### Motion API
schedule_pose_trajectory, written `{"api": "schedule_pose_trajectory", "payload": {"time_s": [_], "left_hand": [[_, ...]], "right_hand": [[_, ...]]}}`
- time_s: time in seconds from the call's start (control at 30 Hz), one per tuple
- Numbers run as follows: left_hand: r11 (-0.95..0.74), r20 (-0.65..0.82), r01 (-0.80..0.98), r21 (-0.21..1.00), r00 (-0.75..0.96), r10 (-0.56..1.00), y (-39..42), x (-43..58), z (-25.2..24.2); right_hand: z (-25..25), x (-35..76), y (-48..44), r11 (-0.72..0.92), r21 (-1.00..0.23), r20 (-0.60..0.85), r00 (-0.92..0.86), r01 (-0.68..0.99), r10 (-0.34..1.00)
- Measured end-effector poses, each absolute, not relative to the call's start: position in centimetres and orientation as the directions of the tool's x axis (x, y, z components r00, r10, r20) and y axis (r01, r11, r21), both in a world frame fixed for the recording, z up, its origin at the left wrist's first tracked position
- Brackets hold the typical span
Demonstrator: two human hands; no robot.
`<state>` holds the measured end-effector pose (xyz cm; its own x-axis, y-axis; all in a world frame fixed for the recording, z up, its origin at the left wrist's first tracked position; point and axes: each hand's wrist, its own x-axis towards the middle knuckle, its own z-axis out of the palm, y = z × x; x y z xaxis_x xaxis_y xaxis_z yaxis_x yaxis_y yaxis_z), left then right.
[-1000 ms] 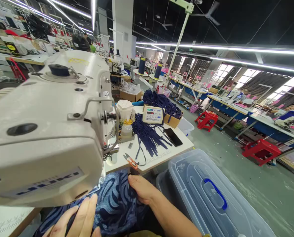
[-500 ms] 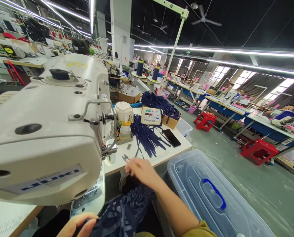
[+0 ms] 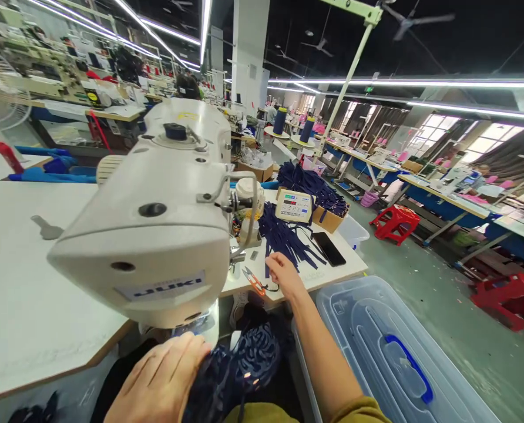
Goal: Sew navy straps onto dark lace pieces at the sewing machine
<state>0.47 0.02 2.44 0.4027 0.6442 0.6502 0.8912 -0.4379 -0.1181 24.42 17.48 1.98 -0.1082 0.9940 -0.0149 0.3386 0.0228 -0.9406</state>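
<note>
At the bottom, my left hand (image 3: 160, 376) is closed over the edge of a dark navy patterned fabric piece (image 3: 255, 352), back of the hand up. The fabric hangs over my lap, just in front of the sewing machine (image 3: 156, 235). My right hand (image 3: 283, 275) is at the table edge, its fingers pinched together at the end of a navy fabric strip in the bundle of strips (image 3: 284, 235). Orange-handled thread snips (image 3: 255, 282) lie just left of and below that hand. A black phone (image 3: 329, 249) rests to its right.
A control panel (image 3: 294, 207) stands behind the strips, beside a cardboard box (image 3: 328, 220) heaped with more strips. Right of my arm is a lidded clear plastic bin (image 3: 359, 317). Red stools (image 3: 395, 223) stand on the floor. Thread cones (image 3: 279, 121) are at the back.
My right hand has moved from above the snips to the strips, uncovering the snips. My left hand now lies farther over the fabric. The view has swung left.
</note>
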Motion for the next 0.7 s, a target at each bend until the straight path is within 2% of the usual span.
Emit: {"api": "schedule_pose_trajectory", "payload": {"time_s": [0.13,0.23,0.33,0.43,0.5,0.57,0.7], "left_hand": [[-0.354,0.668,0.92,-0.165,0.369,0.646,-0.6,1.9,4.3],[-0.431,0.631,0.899,-0.08,0.381,0.676,-0.9,1.7,4.3],[-0.485,0.646,0.865,0.129,0.298,0.703,-1.2,1.1,3.6],[-0.416,0.595,0.805,0.423,0.099,0.798,-1.6,0.9,3.0],[-0.354,0.528,0.76,0.546,0.016,0.849,-1.9,0.9,2.9],[-0.355,0.512,0.748,0.561,0.024,0.859,-1.9,0.9,3.0],[-0.481,0.573,0.785,0.39,0.202,0.795,-1.3,0.4,2.9]], "right_hand": [[3.2,22.2,13.6,-0.064,-0.995,-0.086,-0.301,0.08,0.95],[3.7,20.1,11.0,-0.183,-0.98,-0.123,-0.476,-0.081,0.871],[3.8,18.6,9.7,-0.189,-0.974,-0.089,-0.549,-0.128,0.831],[3.7,17.8,9.1,-0.038,-0.997,-0.001,-0.494,-0.067,0.87],[3.4,17.4,8.8,0.052,-0.998,0.057,-0.449,-0.024,0.892],[3.2,17.0,8.4,0.112,-0.993,0.092,-0.409,0.027,0.908],[3.1,16.4,7.8,0.159,-0.984,0.121,-0.352,0.081,0.928]]}}
